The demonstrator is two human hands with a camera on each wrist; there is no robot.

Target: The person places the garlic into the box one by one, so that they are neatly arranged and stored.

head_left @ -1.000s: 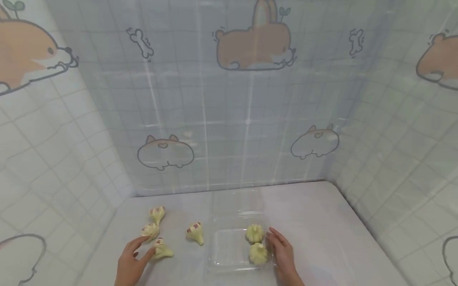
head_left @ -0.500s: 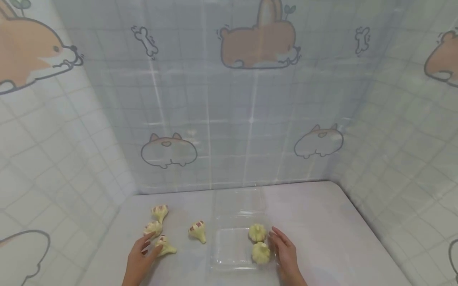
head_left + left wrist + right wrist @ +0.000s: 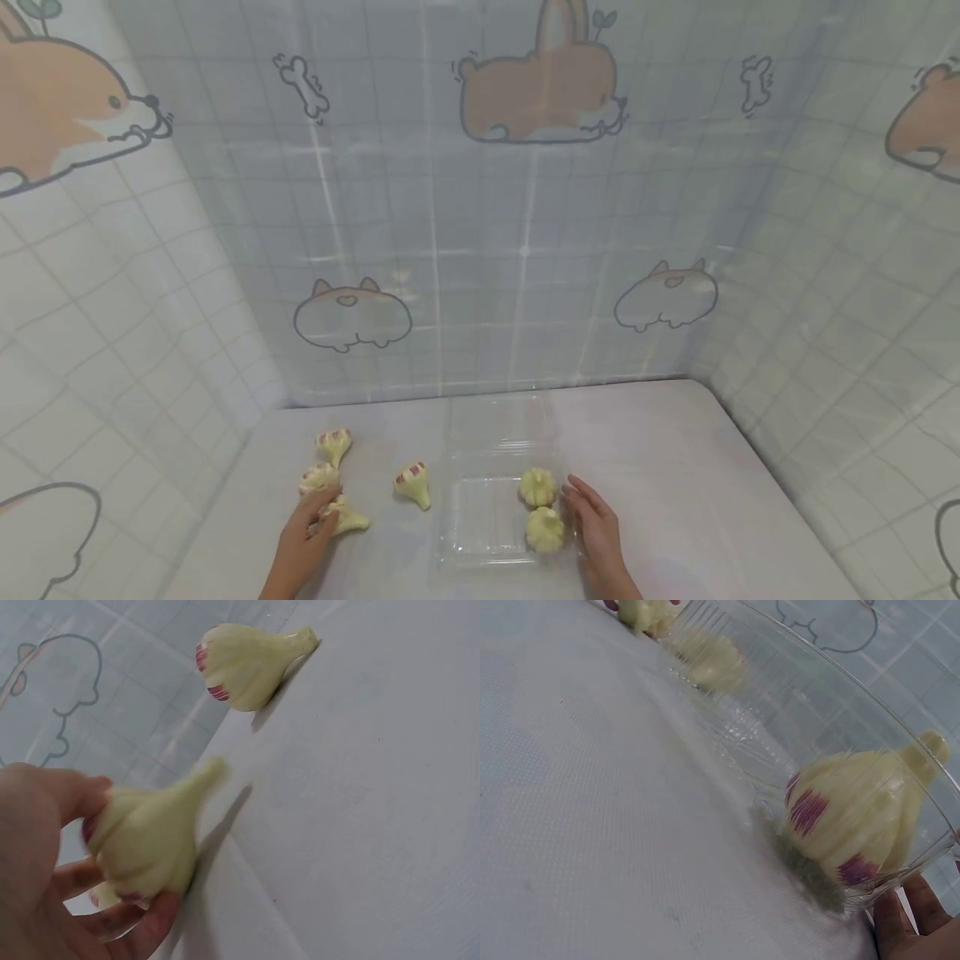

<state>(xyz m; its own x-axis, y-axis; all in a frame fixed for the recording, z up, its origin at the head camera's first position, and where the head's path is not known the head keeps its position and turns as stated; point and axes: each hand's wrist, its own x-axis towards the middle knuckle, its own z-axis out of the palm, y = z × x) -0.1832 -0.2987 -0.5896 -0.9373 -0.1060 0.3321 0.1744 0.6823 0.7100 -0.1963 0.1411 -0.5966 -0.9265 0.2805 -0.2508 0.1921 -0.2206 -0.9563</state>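
Note:
My left hand grips a garlic bulb between thumb and fingers, its pale stem pointing away from the palm. In the head view this bulb lies low at the left, partly hidden by the fingers. Just beyond it sit two more garlic bulbs, one close to my fingertips and one farther back. On the right, my right hand rests along the outer side of a clear plastic container, fingers near its wall. Inside the container, at its right side, two garlic bulbs stand stem up.
Another garlic bulb with reddish streaks lies between the left group and the container. The container's clear lid is folded back toward the rear wall. Cartoon-printed curtains enclose the white table at the back and sides.
My left hand has moved slightly to the right and closed over the nearest garlic bulb. The right hand has stayed beside the container. The head view has shifted a little.

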